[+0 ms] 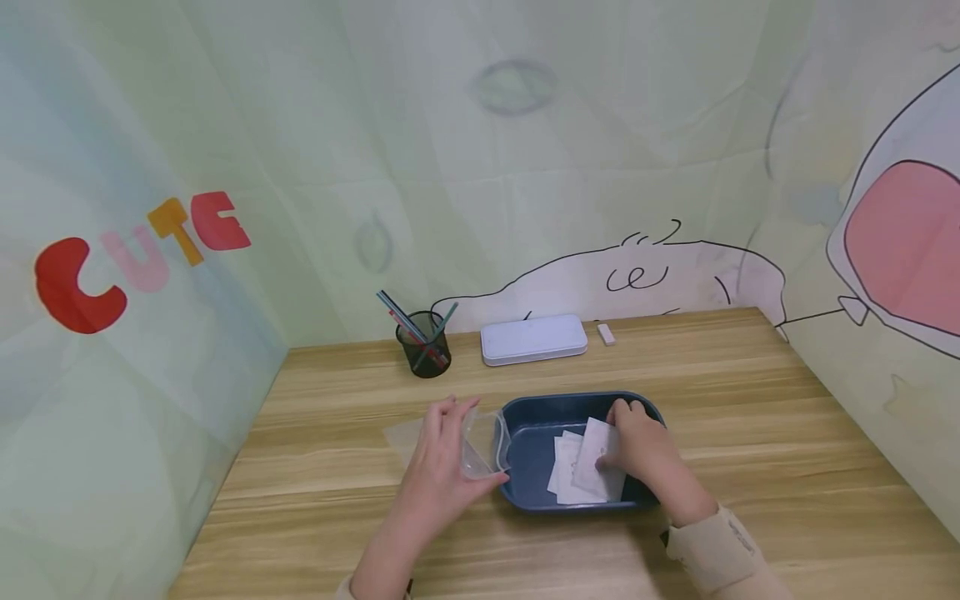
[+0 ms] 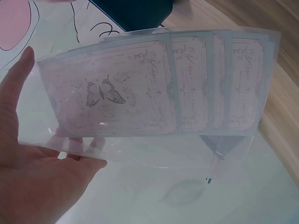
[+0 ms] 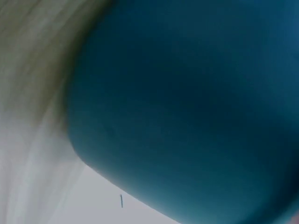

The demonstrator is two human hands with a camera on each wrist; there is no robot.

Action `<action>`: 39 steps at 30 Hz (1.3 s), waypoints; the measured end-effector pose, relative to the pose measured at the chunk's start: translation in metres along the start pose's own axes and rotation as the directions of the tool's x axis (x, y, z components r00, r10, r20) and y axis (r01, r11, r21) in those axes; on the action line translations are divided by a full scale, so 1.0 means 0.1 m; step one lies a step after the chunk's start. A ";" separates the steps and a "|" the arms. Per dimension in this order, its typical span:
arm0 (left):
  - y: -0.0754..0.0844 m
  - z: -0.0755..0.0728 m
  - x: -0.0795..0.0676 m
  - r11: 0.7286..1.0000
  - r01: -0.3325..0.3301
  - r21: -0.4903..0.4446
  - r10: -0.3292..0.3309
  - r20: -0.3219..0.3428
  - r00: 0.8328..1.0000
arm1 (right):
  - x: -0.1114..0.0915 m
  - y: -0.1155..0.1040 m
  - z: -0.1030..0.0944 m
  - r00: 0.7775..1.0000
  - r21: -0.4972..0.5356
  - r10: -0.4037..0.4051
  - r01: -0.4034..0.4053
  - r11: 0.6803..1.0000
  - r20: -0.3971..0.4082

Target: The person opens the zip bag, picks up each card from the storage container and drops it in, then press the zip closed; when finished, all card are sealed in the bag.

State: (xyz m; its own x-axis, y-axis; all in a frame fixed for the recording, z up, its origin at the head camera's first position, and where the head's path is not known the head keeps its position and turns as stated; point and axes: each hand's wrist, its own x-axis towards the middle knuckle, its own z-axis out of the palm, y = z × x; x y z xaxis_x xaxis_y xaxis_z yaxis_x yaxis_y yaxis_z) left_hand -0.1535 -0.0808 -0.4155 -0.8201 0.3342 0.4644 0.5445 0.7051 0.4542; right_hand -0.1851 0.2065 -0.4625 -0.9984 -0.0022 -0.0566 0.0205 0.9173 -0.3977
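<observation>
My left hand point(image 1: 438, 467) holds a clear plastic bag point(image 1: 483, 437) between thumb and fingers, its mouth spread toward the tray. Several printed cards point(image 2: 131, 88) lie fanned inside the bag in the left wrist view, the front one with a dark butterfly. A dark blue tray point(image 1: 530, 462) stands just right of the bag, with several white cards point(image 1: 566, 467) overlapping in its right half. Over that half, my right hand point(image 1: 637, 442) pinches a white card point(image 1: 596, 446) tilted above the others. The tray's blue outer wall point(image 3: 177, 121) fills most of the right wrist view.
Along the back of the wooden table point(image 1: 322, 467) stand a black mesh pen cup point(image 1: 429, 357) with pens, a pale flat case point(image 1: 534, 340) and a small pinkish-white eraser-like block point(image 1: 606, 335). Printed curtains point(image 1: 375, 125) enclose the table behind and at both sides.
</observation>
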 end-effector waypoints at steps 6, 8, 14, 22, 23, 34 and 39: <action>0.00 0.00 0.00 1.000 0.005 -0.004 -0.005 0.006 1.000 | -0.02 -0.06 -0.13 0.994 0.060 -0.037 0.044 0.997 -0.104; 0.00 0.00 0.00 1.000 0.005 -0.005 -0.005 0.007 1.000 | -0.04 -0.08 -0.17 0.992 0.076 -0.048 0.058 0.995 -0.119; -0.01 0.00 -0.01 1.000 -0.002 -0.006 0.002 0.001 1.000 | -0.12 -0.15 -0.31 0.987 0.111 -0.095 0.110 0.988 -0.133; -0.01 0.00 0.00 1.000 -0.017 0.002 0.017 -0.013 1.000 | -0.20 -0.26 -0.49 0.942 0.194 -0.130 0.196 0.961 -0.310; -0.01 0.00 0.00 1.000 -0.019 0.002 0.019 -0.017 1.000 | -0.21 -0.28 -0.50 0.937 0.209 -0.123 0.198 0.958 -0.326; -0.01 0.00 0.01 0.999 -0.037 0.013 0.038 -0.036 0.999 | -0.30 -0.38 -0.62 0.930 0.515 -0.039 0.237 0.824 -0.365; 0.00 -0.01 0.01 1.000 -0.005 0.002 0.005 -0.010 1.000 | -0.33 -0.45 -0.63 0.942 0.599 0.016 0.199 0.776 -0.334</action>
State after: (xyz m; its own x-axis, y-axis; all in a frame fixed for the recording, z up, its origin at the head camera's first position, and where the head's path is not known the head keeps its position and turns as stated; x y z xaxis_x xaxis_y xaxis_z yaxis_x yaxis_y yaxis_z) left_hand -0.1545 -0.0811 -0.4145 -0.8159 0.3314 0.4738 0.5480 0.7046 0.4508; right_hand -0.1560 0.1902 -0.3849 -0.9583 0.1460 0.2458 -0.1508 0.4724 -0.8684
